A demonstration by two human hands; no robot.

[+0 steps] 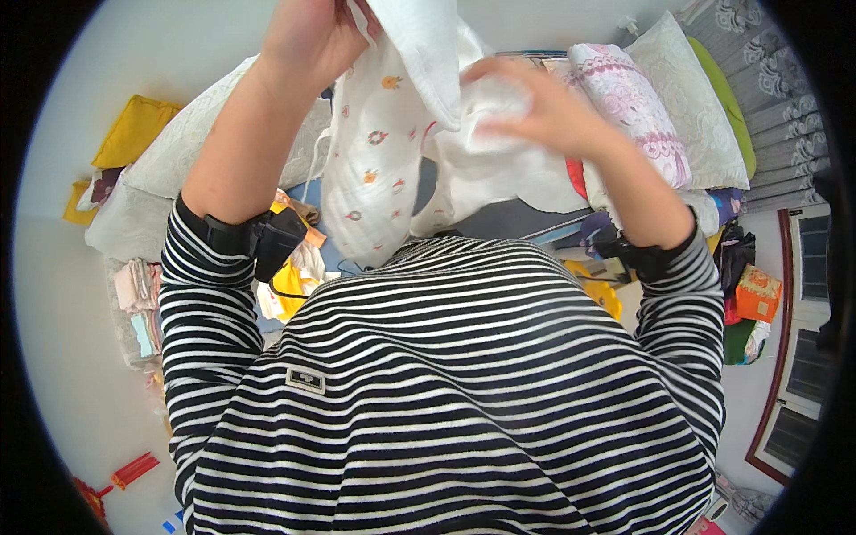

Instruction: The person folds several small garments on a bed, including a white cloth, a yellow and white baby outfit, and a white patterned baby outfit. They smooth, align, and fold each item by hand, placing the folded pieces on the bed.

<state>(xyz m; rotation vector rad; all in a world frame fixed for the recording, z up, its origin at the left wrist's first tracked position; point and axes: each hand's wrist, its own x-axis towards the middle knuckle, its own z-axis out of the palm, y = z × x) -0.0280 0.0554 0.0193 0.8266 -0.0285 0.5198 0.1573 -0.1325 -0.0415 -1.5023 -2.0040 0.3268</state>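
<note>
A white cloth garment with small printed figures (374, 160) hangs in front of me, with a thin white tie at its left side. My left hand (321, 33) grips its upper part near the top of the view; the fingertips are partly hidden by the fabric. Beside the garment's right part, my right hand (521, 107) is blurred, with fingers spread and curved at the plain white cloth (495, 167). Whether its fingers touch the cloth cannot be told.
A rolled floral quilt (625, 107) and a white patterned pillow (695, 114) lie at the right, near grey curtains (776, 114). A yellow cushion (134, 130) is at the far left. Folded clothes (137, 287) are stacked below it. An orange bag (759, 294) is at the right.
</note>
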